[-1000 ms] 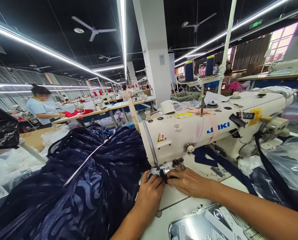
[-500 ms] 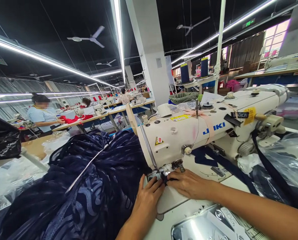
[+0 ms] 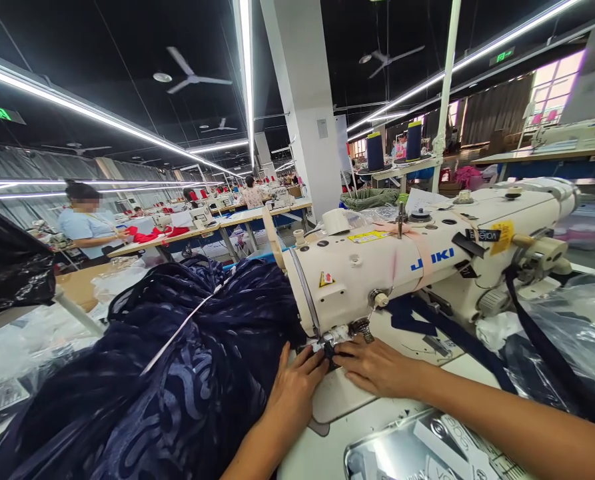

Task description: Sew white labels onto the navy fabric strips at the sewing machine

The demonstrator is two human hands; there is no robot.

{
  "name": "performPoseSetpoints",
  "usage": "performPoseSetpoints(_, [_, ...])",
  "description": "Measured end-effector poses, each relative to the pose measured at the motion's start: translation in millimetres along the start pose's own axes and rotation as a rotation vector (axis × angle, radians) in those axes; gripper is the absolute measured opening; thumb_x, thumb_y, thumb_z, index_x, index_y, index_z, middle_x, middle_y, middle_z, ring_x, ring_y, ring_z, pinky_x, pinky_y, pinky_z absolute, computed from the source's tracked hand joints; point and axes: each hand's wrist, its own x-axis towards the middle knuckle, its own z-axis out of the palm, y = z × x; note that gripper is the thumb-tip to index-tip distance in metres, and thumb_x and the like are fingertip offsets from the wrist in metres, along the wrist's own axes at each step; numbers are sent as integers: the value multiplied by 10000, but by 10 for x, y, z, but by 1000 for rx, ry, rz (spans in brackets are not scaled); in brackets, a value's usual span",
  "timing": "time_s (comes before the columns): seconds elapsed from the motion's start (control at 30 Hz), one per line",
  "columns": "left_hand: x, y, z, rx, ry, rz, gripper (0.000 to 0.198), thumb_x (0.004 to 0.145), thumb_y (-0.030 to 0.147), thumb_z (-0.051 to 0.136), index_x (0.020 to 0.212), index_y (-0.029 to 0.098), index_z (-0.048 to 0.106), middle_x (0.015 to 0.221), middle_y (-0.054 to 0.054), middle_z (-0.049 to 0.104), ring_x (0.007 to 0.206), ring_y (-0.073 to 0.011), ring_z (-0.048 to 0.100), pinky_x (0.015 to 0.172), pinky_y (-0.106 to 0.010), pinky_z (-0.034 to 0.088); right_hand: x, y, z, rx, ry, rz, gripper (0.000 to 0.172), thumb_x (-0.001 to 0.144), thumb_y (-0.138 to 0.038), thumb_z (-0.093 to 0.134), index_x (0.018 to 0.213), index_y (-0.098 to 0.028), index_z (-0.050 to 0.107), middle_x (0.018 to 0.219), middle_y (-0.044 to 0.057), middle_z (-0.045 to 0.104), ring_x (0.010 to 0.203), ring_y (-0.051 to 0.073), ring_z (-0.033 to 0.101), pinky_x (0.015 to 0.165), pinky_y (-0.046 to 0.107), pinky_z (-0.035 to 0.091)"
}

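Observation:
A white sewing machine [image 3: 377, 273] lies across the middle, its needle area over the plate. Just below the needle, my left hand [image 3: 297, 383] rests palm down with fingers apart, fingertips at a small dark piece of fabric [image 3: 330, 353]. From the right, my right hand [image 3: 377, 370] reaches to the same piece, its fingers spread and fingertips on its edge. Navy patterned fabric [image 3: 177, 400] is heaped left of the machine, with a thin white strip [image 3: 187, 320] across it.
A metal tray [image 3: 377, 447] with white labels sits at the front. Clear plastic bags [image 3: 577, 320] and a dark strap lie at the right. A black plastic bag [image 3: 12, 260] hangs at the left. Beyond, a person in light blue [image 3: 90, 227] handles red fabric.
The view has shifted slightly, so the machine appears a little farther right. Both hands stay at the needle area, with the small dark piece showing more between the fingertips.

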Motion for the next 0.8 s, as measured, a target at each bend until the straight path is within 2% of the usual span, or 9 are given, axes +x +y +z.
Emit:
performPoseSetpoints(0.17, [37, -30, 26, 13, 0, -21, 535, 672, -54, 409, 1108, 229, 533, 1183, -53, 553, 1134, -236, 448, 960, -580, 233, -9, 49, 16, 61, -4, 17, 302, 816, -179, 432, 1091, -148, 552, 1128, 100, 565, 989, 222, 530, 858, 378, 407])
performPoseSetpoints(0.3, [68, -18, 18, 56, 30, -45, 524, 669, -62, 410, 1105, 203, 531, 1163, -65, 561, 1113, -233, 455, 952, -550, 267, 3, 72, 20, 79, 8, 49, 311, 802, -182, 451, 1091, -140, 558, 1121, 103, 572, 1001, 225, 525, 864, 361, 404])
performPoseSetpoints(0.37, [86, 19, 11, 119, 79, -82, 428, 688, -36, 439, 1038, 171, 572, 1065, -83, 595, 1033, -233, 497, 914, -488, 333, 15, 72, 35, 58, 7, 95, 305, 802, -195, 453, 1081, -140, 564, 1070, 106, 595, 949, 233, 544, 817, 355, 429])
performPoseSetpoints(0.47, [108, 104, 19, 264, 103, -160, 229, 736, 35, 467, 862, 129, 634, 840, -95, 607, 825, -231, 542, 755, -401, 416, 40, 65, 74, -16, 3, 187, 309, 801, -222, 462, 1083, -141, 559, 988, 119, 615, 857, 244, 563, 729, 350, 456])
performPoseSetpoints(0.57, [115, 176, 38, 391, 48, -224, 239, 737, 58, 487, 926, 90, 629, 763, -112, 603, 762, -241, 532, 721, -401, 395, 69, 51, 81, -105, -30, 221, 320, 802, -262, 476, 1073, -114, 559, 938, 146, 617, 852, 265, 556, 729, 374, 445])
performPoseSetpoints(0.7, [130, 179, 30, 418, -46, -296, 376, 731, 93, 501, 1102, 108, 559, 876, -142, 617, 876, -274, 511, 831, -467, 313, 57, 7, -42, -153, -106, 172, 288, 786, -294, 500, 932, -72, 611, 873, 168, 619, 901, 287, 536, 798, 400, 407])
performPoseSetpoints(0.8, [160, 125, 7, 357, -38, -273, 379, 760, 136, 481, 1130, 194, 537, 1068, -122, 578, 1033, -294, 441, 873, -489, 269, -15, -33, -164, -115, -138, 114, 215, 740, -227, 529, 873, -84, 618, 928, 157, 602, 916, 270, 528, 853, 395, 373])
